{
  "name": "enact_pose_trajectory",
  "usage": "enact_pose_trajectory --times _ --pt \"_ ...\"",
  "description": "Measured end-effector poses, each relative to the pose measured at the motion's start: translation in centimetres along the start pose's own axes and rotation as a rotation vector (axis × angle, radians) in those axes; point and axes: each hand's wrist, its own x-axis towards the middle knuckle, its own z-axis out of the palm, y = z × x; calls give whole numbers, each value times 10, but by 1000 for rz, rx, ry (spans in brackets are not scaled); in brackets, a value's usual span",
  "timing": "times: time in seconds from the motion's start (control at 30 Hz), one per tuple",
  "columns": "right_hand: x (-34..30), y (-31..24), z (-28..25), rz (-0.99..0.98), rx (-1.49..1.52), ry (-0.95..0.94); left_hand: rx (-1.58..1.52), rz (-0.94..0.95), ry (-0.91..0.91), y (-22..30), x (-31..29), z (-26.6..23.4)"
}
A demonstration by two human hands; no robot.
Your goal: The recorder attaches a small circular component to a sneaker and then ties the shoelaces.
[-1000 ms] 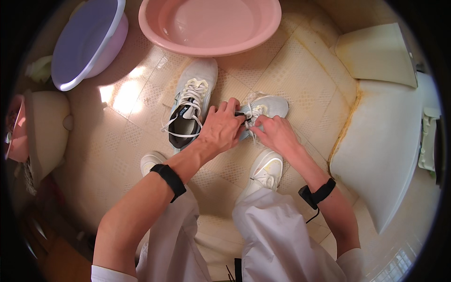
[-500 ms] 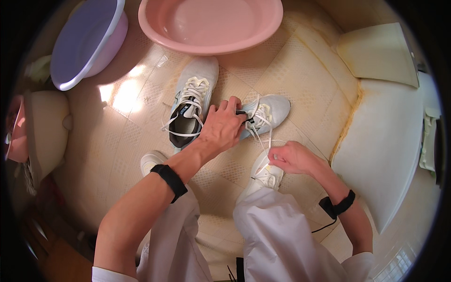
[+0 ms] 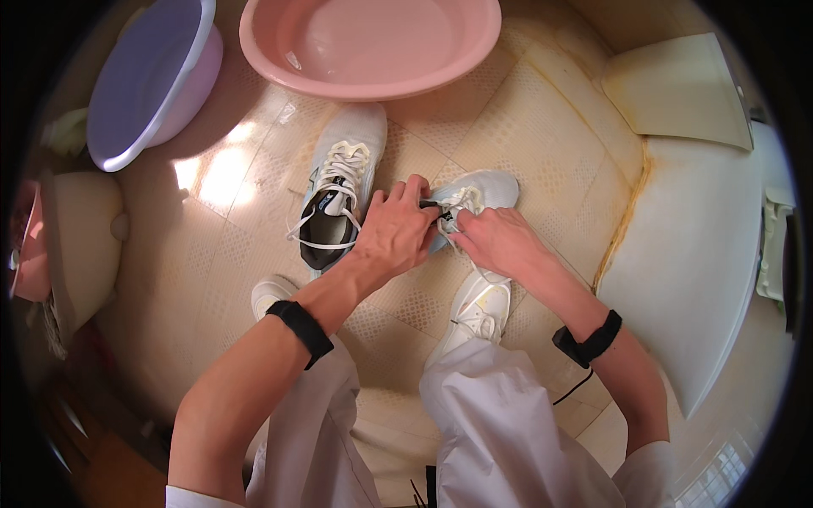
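A white sneaker (image 3: 498, 188) lies on the floor with its toe turned to the right. My left hand (image 3: 395, 227) is closed on this shoe at its dark collar and tongue, fingers curled over the edge. Close beside it, my right hand (image 3: 498, 241) pinches a white shoelace (image 3: 464, 200) near the tongue; the fingertips are partly hidden. The lace hangs below that hand toward my own shoe. To the left stands the matching white sneaker (image 3: 354, 134), toe pointing away, its dark opening showing and its laces loose over the sides.
Beyond the shoes is a pink basin (image 3: 373, 85), with a purple basin (image 3: 193, 89) tilted at the far left. White panels (image 3: 677, 245) border the tiled floor on the right. My feet, in white shoes (image 3: 474, 315), stand just below the sneakers. A beige container (image 3: 89, 241) is at left.
My right hand has moved up and left, from above my right foot to the sneaker's tongue. My left hand stays on the shoe.
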Motion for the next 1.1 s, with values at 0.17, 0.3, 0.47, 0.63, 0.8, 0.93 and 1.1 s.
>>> enact_pose_trajectory --times 0.17,0.3,0.47,0.63,0.8,0.93,1.1 --pt "8 3 6 22 -8 -21 -12 8 8 2 2 -3" --pt "-7 5 6 -28 84 -13 8 12 16 1 0 -2" --pt "-45 7 13 -63 240 19 10 4 6 1 -1 -3" --pt "-72 9 4 -90 339 -61 5 -7 -1 1 -2 -3" --pt "-70 11 -29 -132 451 -171 22 6 -5 5 -1 -3" --pt "-56 9 -37 -207 345 -354 14 -9 -21 5 0 -2" --pt "-78 9 -41 -153 431 -552 67 -40 19 0 -1 3"
